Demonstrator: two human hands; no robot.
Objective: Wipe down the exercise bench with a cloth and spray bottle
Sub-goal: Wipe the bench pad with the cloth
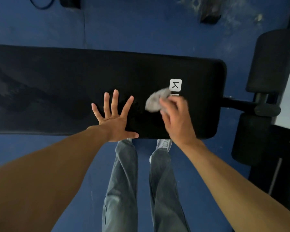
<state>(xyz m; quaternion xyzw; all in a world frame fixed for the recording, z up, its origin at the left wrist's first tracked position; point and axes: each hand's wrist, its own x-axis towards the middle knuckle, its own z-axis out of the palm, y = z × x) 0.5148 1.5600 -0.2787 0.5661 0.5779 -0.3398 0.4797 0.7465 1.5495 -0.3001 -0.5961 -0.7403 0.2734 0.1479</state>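
Overhead, two hands are working over one black padded surface (57, 81). Left hand (115, 121) is lying splayed flat, grasping nothing; right hand (176, 118) is clutching one crumpled grey cloth (155, 102).

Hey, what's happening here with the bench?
A person is cleaning a black exercise bench. The right hand holds a crumpled grey cloth against the pad, near a white logo patch. The left hand is spread open, empty, over the pad's near edge. No spray bottle is in view.
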